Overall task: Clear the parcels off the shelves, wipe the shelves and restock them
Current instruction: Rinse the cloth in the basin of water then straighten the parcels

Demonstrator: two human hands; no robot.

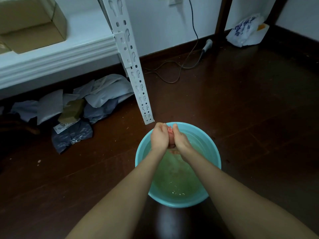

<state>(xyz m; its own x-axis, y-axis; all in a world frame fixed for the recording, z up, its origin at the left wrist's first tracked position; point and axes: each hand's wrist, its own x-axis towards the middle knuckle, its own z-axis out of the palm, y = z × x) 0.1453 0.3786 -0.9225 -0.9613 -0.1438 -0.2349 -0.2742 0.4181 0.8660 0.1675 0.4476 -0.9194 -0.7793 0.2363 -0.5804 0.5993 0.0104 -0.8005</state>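
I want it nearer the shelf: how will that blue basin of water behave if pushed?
The basin holds a lot of water, so it is likely heavy and apt to slosh. Wide and low, it should slide on the smooth floor rather than tip.

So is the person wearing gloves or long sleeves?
No. The left arm and right arm are bare with no sleeve in view, no watch or bracelet. The left grip and right grip have no gloves, and no rings show.

1. The shelf post (138, 87) stands just past the basin (138, 157), blocking my forward reach.
2. Parcels (103, 94) crowd the left, under the shelf.
3. To my right, open floor (259, 126) gives free passage.
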